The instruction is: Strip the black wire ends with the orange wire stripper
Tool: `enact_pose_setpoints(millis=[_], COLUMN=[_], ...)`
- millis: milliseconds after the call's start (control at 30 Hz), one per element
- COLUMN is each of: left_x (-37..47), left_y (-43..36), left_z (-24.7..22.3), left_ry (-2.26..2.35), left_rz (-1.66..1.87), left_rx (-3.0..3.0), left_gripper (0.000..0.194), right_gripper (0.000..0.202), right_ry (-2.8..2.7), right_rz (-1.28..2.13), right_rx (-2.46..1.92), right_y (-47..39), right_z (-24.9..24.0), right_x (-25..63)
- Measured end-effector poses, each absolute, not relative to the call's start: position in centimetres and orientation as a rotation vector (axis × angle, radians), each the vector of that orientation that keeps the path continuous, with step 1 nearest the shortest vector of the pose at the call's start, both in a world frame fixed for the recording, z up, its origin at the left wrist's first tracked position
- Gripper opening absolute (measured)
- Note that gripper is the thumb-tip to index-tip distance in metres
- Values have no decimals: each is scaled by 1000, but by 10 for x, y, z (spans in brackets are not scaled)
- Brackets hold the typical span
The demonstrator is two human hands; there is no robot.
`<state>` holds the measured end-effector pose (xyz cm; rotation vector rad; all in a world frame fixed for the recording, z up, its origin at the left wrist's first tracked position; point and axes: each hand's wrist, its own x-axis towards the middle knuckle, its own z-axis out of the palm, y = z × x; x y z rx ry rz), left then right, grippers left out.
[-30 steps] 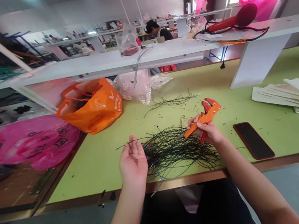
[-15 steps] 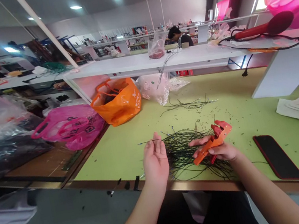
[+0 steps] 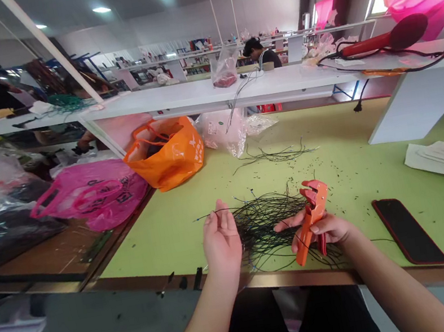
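My left hand [image 3: 222,246] is palm up at the left side of a heap of thin black wires [image 3: 262,213]. Its thumb and fingers pinch one black wire [image 3: 206,215], whose blue-tipped end points left. Over the right part of the heap, my right hand [image 3: 331,227] grips an orange wire stripper [image 3: 306,231] with red inner parts. The tool stands nearly upright with its jaws at the top, away from the held wire. My right index finger stretches out left over the heap. Part of the heap is hidden behind both hands.
A black phone [image 3: 409,231] with a red edge lies at the right. Behind the heap is a smaller wire bundle [image 3: 275,153] amid dark scraps. An orange bag [image 3: 180,159] and a pink bag [image 3: 93,191] are at left. A white shelf [image 3: 192,95] spans the back.
The wire stripper has turned more upright in my right hand. My left hand still pinches the wire. The whole view has shifted slightly, moving the scene left.
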<state>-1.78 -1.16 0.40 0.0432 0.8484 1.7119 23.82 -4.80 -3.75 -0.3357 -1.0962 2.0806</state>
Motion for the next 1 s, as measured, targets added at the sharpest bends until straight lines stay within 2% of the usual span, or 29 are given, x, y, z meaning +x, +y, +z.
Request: enact_pose_setpoints(millis=[233, 333, 500, 567, 633, 700, 1000], left_x=[-25, -16, 25, 41, 53, 58, 50], left_y=[-13, -20, -31, -27, -17, -3, 38], left_z=[7, -3, -21, -21, -18, -12, -15], left_ry=[825, 760, 600, 589, 610, 630, 609], left_rz=[1746, 1610, 1087, 1040, 1087, 1162, 1610], left_rx=[49, 223, 840, 1120, 1355, 1466, 1202], left_gripper=[21, 16, 52, 47, 37, 35, 37], right_gripper=[34, 26, 23, 24, 24, 25, 18], right_ry=[-1124, -1005, -859, -826, -769, -704, -817], right_rz=[2056, 2004, 2030, 2016, 1971, 1900, 1495], right_rx=[-276, -265, -251, -283, -322, -355, -476], right_y=[-47, -48, -46, -45, -44, -42, -40], right_z=[-54, -56, -52, -50, -47, -43, -23], right_x=[238, 236, 232, 232, 233, 236, 259])
